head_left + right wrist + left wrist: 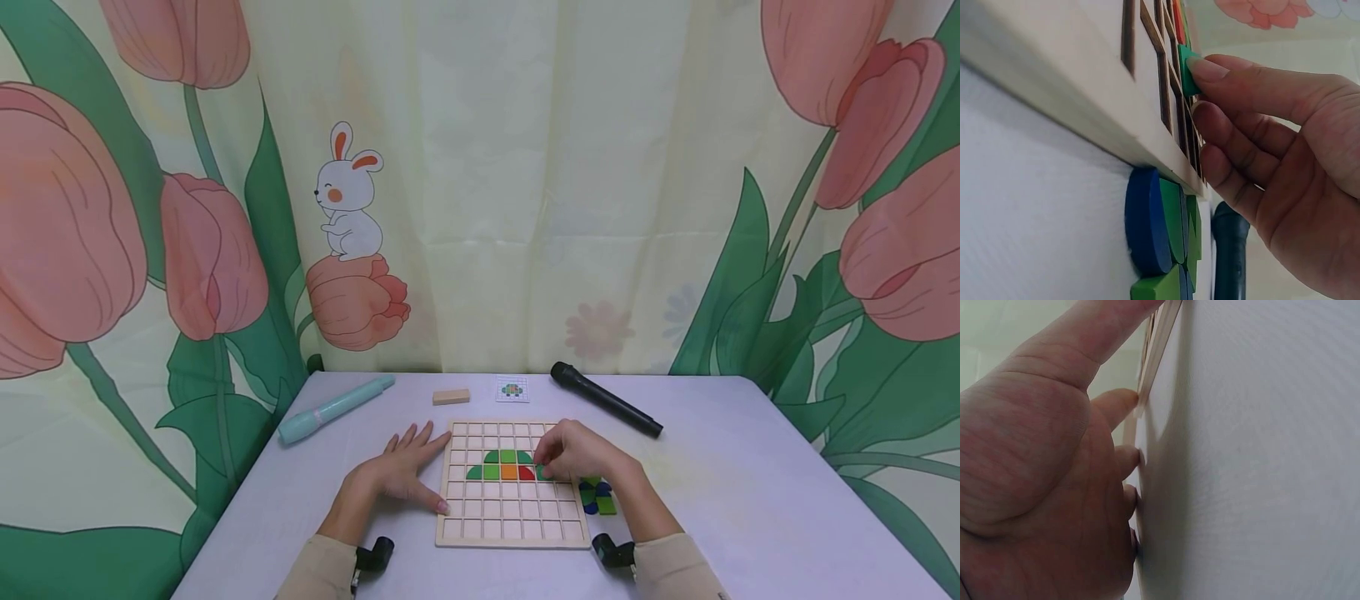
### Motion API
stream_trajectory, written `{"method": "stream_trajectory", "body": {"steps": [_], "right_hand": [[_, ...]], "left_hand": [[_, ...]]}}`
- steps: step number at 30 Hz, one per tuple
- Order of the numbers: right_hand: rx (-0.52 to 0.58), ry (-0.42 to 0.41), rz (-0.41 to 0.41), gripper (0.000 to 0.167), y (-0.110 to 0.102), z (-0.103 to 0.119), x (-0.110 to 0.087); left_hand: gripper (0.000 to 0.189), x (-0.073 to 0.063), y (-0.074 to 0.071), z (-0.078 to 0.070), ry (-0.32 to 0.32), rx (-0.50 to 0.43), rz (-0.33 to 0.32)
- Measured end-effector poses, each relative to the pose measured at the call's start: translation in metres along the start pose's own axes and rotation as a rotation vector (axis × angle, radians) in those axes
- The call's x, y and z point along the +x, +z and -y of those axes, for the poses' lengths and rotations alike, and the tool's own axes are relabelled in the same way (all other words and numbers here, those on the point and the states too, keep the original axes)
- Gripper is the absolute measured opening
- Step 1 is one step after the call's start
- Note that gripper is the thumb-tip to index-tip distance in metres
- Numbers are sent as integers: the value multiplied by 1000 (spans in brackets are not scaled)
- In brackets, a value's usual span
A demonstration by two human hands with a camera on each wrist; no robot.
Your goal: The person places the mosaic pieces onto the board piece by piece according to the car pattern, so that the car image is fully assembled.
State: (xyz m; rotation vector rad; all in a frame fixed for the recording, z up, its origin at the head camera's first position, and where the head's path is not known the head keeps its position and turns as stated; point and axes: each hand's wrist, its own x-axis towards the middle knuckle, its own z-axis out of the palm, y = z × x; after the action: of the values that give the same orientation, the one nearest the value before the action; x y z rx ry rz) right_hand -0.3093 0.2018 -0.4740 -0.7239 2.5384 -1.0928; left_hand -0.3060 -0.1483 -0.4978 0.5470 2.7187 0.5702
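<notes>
A wooden grid board lies flat on the table in the head view. Green, orange and red tiles fill several cells in two rows near its middle. My right hand is over the board's right part. Between thumb and fingers it pinches a green tile at a cell beside the red one; whether the tile is fully seated cannot be told. My left hand, fingers spread, rests at the board's left edge, with thumb and index finger touching the frame. The left wrist view shows its palm beside the board's side.
Loose blue and green tiles lie against the board's right side, partly behind my right wrist. Behind the board are a wooden block and a small pattern card. A black microphone lies back right, a teal cylinder back left.
</notes>
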Motion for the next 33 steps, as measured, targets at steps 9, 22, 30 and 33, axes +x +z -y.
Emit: {"method": "stream_trajectory", "body": {"steps": [9,22,30,33], "right_hand": [[-14,1,15,15,-1,1,0],[-57,89,-168,22,-21,1,-12],[-86,114,-187,20,-36,-6,-24],[-84,117,-175,17,-42,-10,-27]], "left_hand": [[125,-2,-2,-2,-4,-4,9],[125,-2,-2,-2,-2,1,1],[125,-1,-2,-2,0,-5,9],[126,-1,-1,-1,0,-10,9]]}}
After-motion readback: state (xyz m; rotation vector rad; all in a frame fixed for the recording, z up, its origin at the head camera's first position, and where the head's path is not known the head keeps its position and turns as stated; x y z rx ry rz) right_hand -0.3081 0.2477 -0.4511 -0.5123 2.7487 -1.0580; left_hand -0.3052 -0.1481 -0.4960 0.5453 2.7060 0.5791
